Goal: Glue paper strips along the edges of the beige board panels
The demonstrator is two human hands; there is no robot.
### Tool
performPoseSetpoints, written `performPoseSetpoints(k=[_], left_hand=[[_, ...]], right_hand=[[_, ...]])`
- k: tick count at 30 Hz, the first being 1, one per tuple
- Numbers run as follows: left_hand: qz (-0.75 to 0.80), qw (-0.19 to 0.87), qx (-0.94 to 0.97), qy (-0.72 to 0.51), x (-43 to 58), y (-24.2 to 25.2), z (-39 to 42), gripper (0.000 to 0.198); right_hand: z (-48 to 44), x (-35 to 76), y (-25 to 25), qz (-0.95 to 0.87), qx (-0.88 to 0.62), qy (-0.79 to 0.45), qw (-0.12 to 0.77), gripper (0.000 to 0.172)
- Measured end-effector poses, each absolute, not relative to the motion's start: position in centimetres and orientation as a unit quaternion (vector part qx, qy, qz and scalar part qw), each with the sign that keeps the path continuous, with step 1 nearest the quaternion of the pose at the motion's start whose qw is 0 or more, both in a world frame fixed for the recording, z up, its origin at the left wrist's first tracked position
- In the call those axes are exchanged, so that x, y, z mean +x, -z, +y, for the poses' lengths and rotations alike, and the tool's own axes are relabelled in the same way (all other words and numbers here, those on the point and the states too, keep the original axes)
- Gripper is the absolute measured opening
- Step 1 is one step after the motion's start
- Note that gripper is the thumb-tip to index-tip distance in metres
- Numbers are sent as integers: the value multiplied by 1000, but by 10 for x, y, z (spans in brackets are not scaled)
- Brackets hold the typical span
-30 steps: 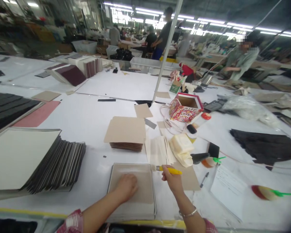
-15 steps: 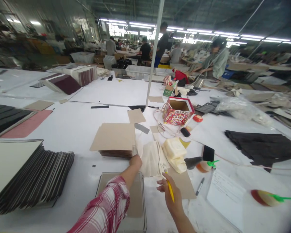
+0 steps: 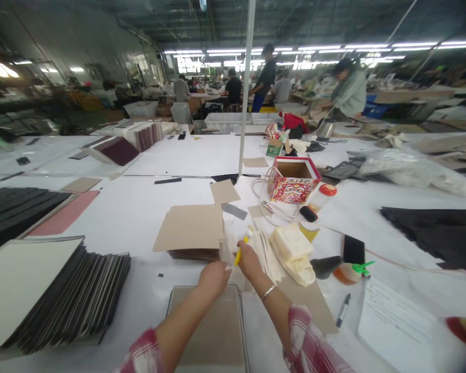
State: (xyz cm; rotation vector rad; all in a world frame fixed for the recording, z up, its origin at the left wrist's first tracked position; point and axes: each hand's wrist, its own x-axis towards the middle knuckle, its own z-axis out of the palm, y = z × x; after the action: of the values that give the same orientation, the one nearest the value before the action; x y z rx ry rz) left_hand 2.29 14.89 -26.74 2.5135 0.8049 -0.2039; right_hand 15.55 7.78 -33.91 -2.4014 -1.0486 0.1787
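Observation:
My left hand (image 3: pixel 214 278) is closed, pinching the edge of a thin pale sheet (image 3: pixel 229 246) beside the stack of beige boards (image 3: pixel 190 228). Close to it on the right, my right hand (image 3: pixel 250 260) is closed around a slim yellow tool (image 3: pixel 238 256) with a pale section; its exact kind is unclear. Right of this hand lie cream fabric strips (image 3: pixel 267 254) and a pale yellow wrapped block (image 3: pixel 291 243). A dark-edged beige panel (image 3: pixel 213 321) lies below my hands, partly hidden by my left forearm.
A tall stack of dark-edged panels (image 3: pixel 70 300) stands at left. On the right are a phone (image 3: pixel 353 249), a green-tipped bottle (image 3: pixel 347 273), a pen (image 3: pixel 343 311) and a written sheet (image 3: pixel 396 324). Farther back are a red box (image 3: pixel 293 184) and a pole (image 3: pixel 245 93).
My right hand has moved left and up with the yellow tool, close to my left hand. My left hand has come slightly nearer, away from the board stack. The view has shifted.

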Motion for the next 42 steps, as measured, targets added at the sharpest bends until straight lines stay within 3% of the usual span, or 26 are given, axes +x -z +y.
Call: performPoseSetpoints(k=[4, 9, 13, 18, 21, 25, 32, 37, 42], left_hand=[[271, 259, 926, -36, -44, 263, 167, 32], [317, 384, 863, -90, -122, 287, 180, 29], [358, 545, 752, -102, -129, 300, 167, 27], [331, 817, 470, -44, -83, 279, 136, 66], [265, 910, 319, -10, -66, 269, 130, 57], [313, 887, 332, -67, -73, 275, 137, 35], [448, 837, 257, -181, -128, 304, 145, 24], [437, 852, 216, -193, -153, 321, 147, 21], [482, 798, 315, -178, -144, 331, 164, 21]], right_hand=[[131, 162, 361, -349, -899, -77, 253, 22], [145, 164, 368, -336, -891, -100, 289, 18], [105, 161, 330, -344, -866, -94, 350, 23], [33, 111, 252, -386, -734, -237, 506, 23], [8, 76, 226, -387, -684, -351, 510, 24], [-6, 51, 233, -378, -675, -420, 475, 25], [-15, 23, 286, -344, -708, -418, 453, 26], [2, 5, 312, -299, -767, -316, 473, 27], [25, 13, 328, -265, -815, -221, 466, 31]])
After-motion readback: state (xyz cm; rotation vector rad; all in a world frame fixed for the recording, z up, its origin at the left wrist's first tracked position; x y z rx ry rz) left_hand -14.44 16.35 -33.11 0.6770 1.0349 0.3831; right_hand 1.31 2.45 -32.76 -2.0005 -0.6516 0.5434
